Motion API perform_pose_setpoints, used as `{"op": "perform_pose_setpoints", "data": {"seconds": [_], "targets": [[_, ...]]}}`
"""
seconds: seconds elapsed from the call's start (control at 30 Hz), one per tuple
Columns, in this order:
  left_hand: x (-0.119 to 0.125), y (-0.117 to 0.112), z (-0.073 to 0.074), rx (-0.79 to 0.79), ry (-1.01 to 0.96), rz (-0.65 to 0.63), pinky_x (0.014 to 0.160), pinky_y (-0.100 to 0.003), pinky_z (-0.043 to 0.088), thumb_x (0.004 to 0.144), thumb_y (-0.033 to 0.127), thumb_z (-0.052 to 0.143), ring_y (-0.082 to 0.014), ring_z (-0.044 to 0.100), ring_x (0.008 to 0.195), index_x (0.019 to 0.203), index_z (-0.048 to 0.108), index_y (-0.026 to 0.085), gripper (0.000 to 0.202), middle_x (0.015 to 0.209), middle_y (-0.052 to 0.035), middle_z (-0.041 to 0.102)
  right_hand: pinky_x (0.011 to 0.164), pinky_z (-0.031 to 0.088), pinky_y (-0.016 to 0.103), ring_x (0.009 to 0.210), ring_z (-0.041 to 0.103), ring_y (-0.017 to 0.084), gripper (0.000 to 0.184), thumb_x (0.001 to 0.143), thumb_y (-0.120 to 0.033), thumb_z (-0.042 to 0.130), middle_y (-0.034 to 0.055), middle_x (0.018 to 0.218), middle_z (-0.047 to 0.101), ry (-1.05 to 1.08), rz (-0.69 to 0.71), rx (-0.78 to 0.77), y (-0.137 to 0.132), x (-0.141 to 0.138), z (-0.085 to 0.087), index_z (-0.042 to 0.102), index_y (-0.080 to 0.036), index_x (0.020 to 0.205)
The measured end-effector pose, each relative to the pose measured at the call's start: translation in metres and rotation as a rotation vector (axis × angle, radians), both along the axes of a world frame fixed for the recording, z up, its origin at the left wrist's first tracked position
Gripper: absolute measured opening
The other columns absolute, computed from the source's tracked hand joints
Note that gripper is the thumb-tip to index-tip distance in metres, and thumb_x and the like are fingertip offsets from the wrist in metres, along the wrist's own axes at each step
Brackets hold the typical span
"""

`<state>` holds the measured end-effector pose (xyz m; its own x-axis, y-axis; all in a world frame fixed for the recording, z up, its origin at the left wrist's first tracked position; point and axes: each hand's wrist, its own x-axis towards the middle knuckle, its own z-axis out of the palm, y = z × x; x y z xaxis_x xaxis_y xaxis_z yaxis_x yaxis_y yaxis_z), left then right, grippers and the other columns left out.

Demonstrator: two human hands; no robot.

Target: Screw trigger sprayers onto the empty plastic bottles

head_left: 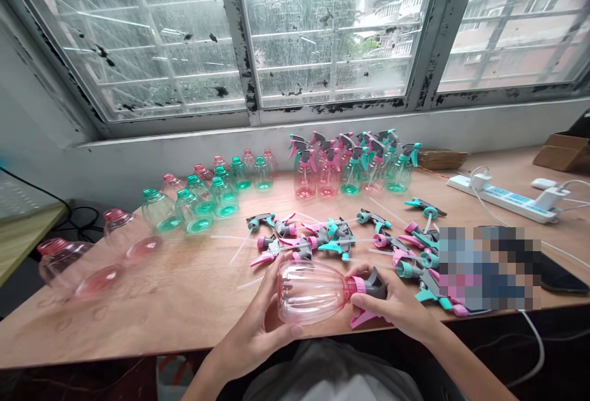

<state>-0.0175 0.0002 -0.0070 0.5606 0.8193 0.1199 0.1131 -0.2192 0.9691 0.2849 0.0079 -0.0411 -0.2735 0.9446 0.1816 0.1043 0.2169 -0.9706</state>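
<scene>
My left hand is wrapped round the body of a clear pink bottle lying sideways at the table's near edge. My right hand grips the grey and pink trigger sprayer head sitting on that bottle's neck. Just beyond my hands lies a pile of loose trigger heads in pink, teal and grey with thin white tubes. Empty pink and green bottles without heads stand at the left. Finished spray bottles stand at the back by the wall.
The wooden table runs under a grimy window. A white power strip with chargers and cables lies at the right, a black phone nearer the edge. A cardboard box sits at the far right.
</scene>
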Motion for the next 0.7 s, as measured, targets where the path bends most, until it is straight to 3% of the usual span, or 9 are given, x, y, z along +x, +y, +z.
{"op": "perform_pose_setpoints", "data": {"seconds": [0.23,0.4,0.57,0.7], "targets": [[0.0023,-0.0008,0.0015,0.037,0.011,-0.001,0.123,-0.048,0.036,0.099,0.04,0.066,-0.0341,0.036,0.154,0.162,0.007,0.05,0.087,0.176,-0.003,0.008,0.089,0.05,0.038,0.097,0.064,0.028,0.031,0.088,-0.045,0.077,0.0034,0.099,0.067,-0.012,-0.039,0.012,0.0008,0.0013,0.0003,0.07,-0.023,0.109],[0.0004,0.0,-0.0035,0.091,0.025,0.017,0.126,-0.052,0.027,0.102,0.036,0.061,-0.0349,0.018,0.159,0.161,0.012,0.051,0.078,0.175,-0.0016,0.01,0.084,0.051,0.036,0.091,0.063,0.026,0.031,0.088,-0.046,0.077,0.002,0.095,0.065,-0.018,-0.027,0.005,0.0016,0.0012,-0.0008,0.069,-0.024,0.108],[0.0012,0.0001,-0.0055,0.075,-0.01,0.007,0.126,-0.051,0.028,0.102,0.035,0.061,-0.0346,0.014,0.16,0.16,0.012,0.053,0.078,0.175,-0.0007,0.009,0.079,0.051,0.035,0.086,0.063,0.025,0.033,0.089,-0.048,0.076,0.001,0.092,0.063,-0.017,-0.023,-0.024,0.0007,0.0016,-0.0024,0.067,-0.024,0.11],[0.0016,-0.0003,-0.0041,0.048,-0.002,0.011,0.125,-0.05,0.031,0.102,0.034,0.061,-0.0351,0.014,0.16,0.161,0.012,0.05,0.079,0.175,-0.0023,0.008,0.086,0.05,0.036,0.094,0.063,0.027,0.032,0.089,-0.048,0.076,0.0018,0.096,0.065,-0.022,-0.027,-0.014,0.0003,0.0021,-0.0015,0.068,-0.024,0.109]]}}
